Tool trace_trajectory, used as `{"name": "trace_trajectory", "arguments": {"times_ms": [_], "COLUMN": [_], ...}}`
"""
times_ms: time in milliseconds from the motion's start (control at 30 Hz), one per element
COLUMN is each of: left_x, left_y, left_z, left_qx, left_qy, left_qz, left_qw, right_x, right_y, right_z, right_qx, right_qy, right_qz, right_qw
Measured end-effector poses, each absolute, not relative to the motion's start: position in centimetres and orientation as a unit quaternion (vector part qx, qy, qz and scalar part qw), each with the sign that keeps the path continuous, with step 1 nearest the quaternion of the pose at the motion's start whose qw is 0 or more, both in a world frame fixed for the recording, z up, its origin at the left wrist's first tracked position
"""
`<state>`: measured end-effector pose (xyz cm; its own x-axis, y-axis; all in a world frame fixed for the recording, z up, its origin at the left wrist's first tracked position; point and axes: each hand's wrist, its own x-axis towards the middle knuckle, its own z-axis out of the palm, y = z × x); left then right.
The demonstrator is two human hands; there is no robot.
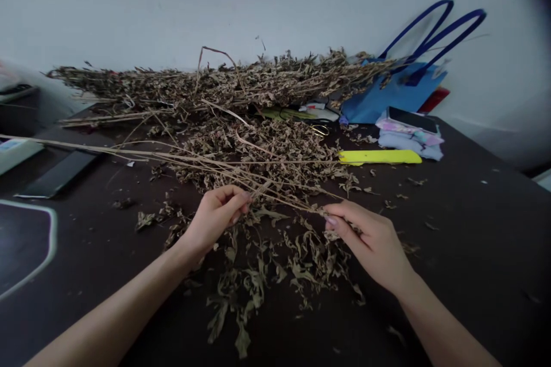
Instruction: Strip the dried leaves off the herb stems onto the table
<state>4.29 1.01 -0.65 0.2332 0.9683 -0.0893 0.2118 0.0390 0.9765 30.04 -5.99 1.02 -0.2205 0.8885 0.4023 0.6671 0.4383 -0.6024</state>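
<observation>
My left hand (217,215) pinches a bundle of long dry stems (129,152) that runs off to the left across the dark table (473,223). My right hand (370,238) pinches the right end of the same stems, where dried leaves still hang. Below and between my hands lies a loose heap of stripped dried leaves (267,275). A large pile of dried leafy branches (224,89) stretches across the back of the table.
A blue bag with dark blue handles (396,92) stands at the back right, beside folded cloth with a phone on it (408,129). A yellow strip (379,156) lies near it. A dark flat object (55,175) and a white-edged mat (26,241) sit at left.
</observation>
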Motion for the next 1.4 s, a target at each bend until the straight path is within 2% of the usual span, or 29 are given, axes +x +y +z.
{"name": "trace_trajectory", "arguments": {"times_ms": [200, 300, 500, 633, 800, 933, 1133, 1400], "left_x": [3.2, 3.3, 2.7, 1.9, 1.4, 1.2, 1.2, 0.9], "left_y": [1.1, 0.8, 1.4, 2.3, 3.1, 3.3, 3.3, 3.6], "left_z": [0.3, 0.6, 0.3, 0.2, 0.1, -0.1, 0.1, -0.1], "left_qx": [0.777, 0.803, 0.769, 0.748, 0.786, 0.809, 0.816, 0.783], "left_qy": [0.496, 0.501, 0.518, 0.524, 0.508, 0.498, 0.485, 0.503], "left_qz": [0.23, 0.211, 0.311, 0.39, 0.352, 0.313, 0.309, 0.354], "left_qw": [0.311, 0.246, 0.207, 0.115, 0.028, 0.014, 0.048, 0.096], "right_x": [30.1, 30.1, 29.9, 29.9, 29.8, 29.7, 29.7, 29.8], "right_y": [-6.0, -5.9, -6.1, -6.2, -5.9, -5.8, -6.0, -6.1], "right_z": [0.9, 0.9, 1.0, 0.9, 0.7, 0.6, 0.6, 0.7], "right_qx": [-0.515, -0.514, -0.505, -0.495, -0.479, -0.472, -0.471, -0.477], "right_qy": [-0.763, -0.763, -0.77, -0.781, -0.797, -0.802, -0.803, -0.802], "right_qz": [0.154, 0.155, 0.145, 0.135, 0.099, 0.089, 0.08, 0.079], "right_qw": [0.36, 0.361, 0.362, 0.357, 0.355, 0.355, 0.356, 0.352]}}
